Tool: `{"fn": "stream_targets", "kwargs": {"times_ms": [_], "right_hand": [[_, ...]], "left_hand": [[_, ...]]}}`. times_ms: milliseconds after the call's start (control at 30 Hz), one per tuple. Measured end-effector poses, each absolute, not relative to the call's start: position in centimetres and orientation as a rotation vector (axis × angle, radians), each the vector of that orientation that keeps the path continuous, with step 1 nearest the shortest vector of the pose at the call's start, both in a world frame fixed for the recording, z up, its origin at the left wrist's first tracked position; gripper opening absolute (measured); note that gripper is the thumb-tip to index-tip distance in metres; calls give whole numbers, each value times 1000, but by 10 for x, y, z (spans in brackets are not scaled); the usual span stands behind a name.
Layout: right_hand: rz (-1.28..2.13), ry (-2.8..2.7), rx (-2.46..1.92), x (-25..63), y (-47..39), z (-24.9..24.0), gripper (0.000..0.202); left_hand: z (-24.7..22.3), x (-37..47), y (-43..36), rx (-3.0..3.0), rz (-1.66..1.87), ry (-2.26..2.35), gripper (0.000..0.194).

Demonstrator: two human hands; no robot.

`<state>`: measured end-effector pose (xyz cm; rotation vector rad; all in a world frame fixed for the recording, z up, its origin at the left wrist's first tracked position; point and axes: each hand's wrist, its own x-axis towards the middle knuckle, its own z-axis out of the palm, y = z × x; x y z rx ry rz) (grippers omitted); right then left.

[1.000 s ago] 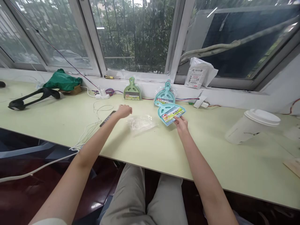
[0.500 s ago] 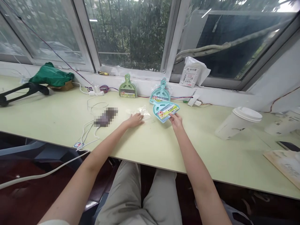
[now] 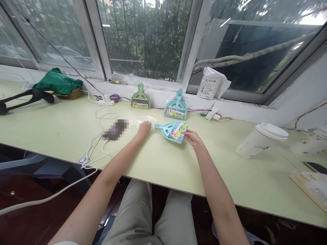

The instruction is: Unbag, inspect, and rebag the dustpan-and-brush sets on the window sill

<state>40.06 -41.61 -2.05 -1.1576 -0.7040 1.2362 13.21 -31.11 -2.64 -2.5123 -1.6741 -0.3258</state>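
Observation:
My right hand (image 3: 193, 138) grips the wide end of a light-blue dustpan (image 3: 166, 130) with a striped brush part and a printed label. The dustpan is held just over the table, its handle pointing left. My left hand (image 3: 145, 128) is closed on a crumpled clear plastic bag (image 3: 138, 122), which spreads out behind and to the left of it. At the back, a green dustpan set (image 3: 140, 97) and a stack of blue dustpans (image 3: 176, 105) in clear wrap lean against the wall under the window.
White cables (image 3: 89, 153) and a blurred dark object (image 3: 115, 130) lie to the left. A power strip (image 3: 105, 102) and a screwdriver (image 3: 114, 81) are further back. A white paper cup (image 3: 260, 141) stands at right, near a phone (image 3: 316, 167). A white package (image 3: 212, 84) rests on the sill.
The blue dustpan has come down and left, turning so its handle points left. My left hand has moved slightly left and closed, and the clear bag has shifted left with it.

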Motion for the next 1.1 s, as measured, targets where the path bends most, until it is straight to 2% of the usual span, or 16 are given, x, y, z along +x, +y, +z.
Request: {"fn": "stream_targets", "kwargs": {"times_ms": [133,400,567,767,900,1000,1100], "right_hand": [[1162,-645,-1108,396,-415,-19,20],[1230,-732,-1108,366,-418,-16,21],[1100,-627,-1053,335,-420,-23,23],[1096,-674,-963,317,-422,-31,25],[1058,-626,-894,320,-421,-32,27],[1009,-601,-829,324,-420,-29,31],[976,-601,-801,326,-421,-24,33]], "left_hand": [[-26,133,-317,-2488,-427,-1675,34],[-16,137,-329,-2401,-490,-1715,37],[-9,140,-336,-2404,-534,-1623,36],[3,156,-352,-2547,-716,-1428,36],[12,164,-372,-2604,-1063,-1297,34],[14,161,-373,-2297,-1499,-1666,55],[9,156,-359,-2252,-1936,-1948,62]]}}
